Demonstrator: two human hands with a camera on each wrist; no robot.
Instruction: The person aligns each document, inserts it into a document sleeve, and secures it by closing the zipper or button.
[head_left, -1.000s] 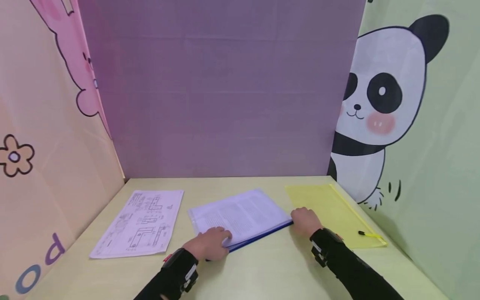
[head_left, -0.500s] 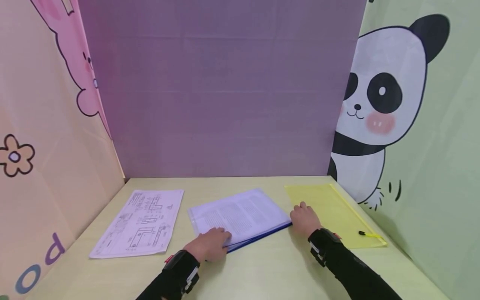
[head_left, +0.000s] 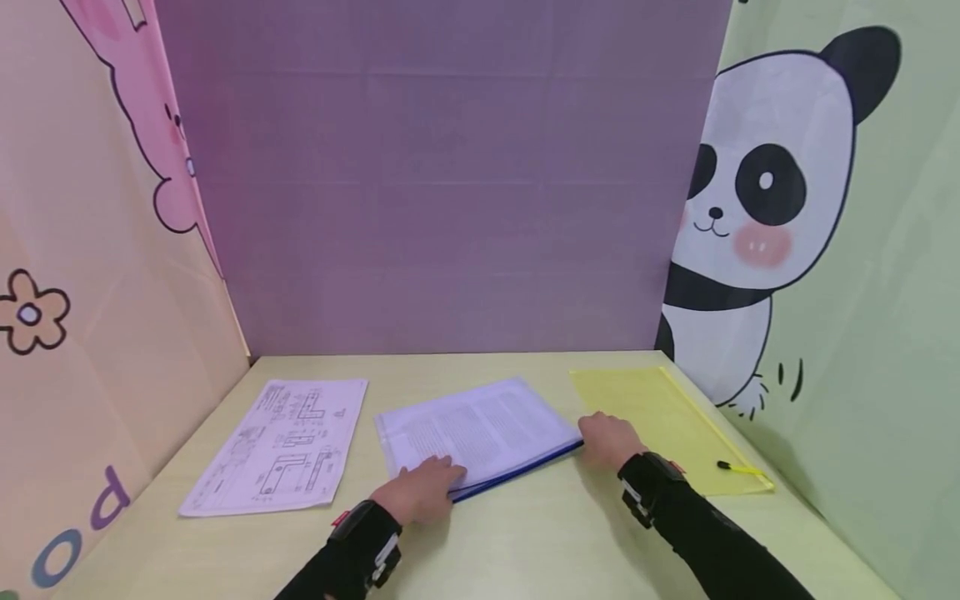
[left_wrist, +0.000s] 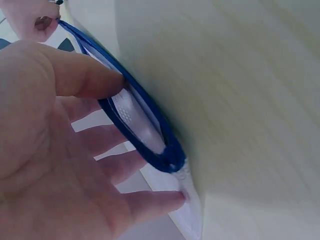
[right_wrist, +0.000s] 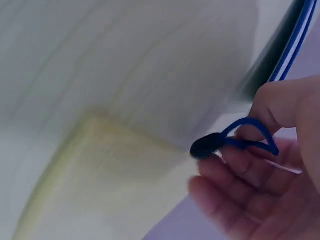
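Note:
A clear zip pouch (head_left: pixel 480 429) with a blue zip edge lies slanted mid-table, a printed sheet showing through it. My left hand (head_left: pixel 423 490) grips its near left part. In the left wrist view, the thumb (left_wrist: pixel 95 77) is at the gap between the blue zip edges (left_wrist: pixel 145 95), and the other fingers lie on the pouch's other side. At the right end of the zip, my right hand (head_left: pixel 609 442) pinches the zip pull (right_wrist: pixel 207 144), a blue cord loop with a dark tip. The gap stands parted near the left hand.
Left of the pouch lies a sheet with technical drawings (head_left: pixel 281 446). A yellow folder (head_left: pixel 660 417) with a yellow, black-tipped pull (head_left: pixel 738 469) lies at the right, close to the right hand. A purple panel (head_left: pixel 450 183) closes the back.
My left hand has shifted slightly right along the pouch's near edge, and the dark bit below it has gone out of sight. The right hand and pouch have barely moved.

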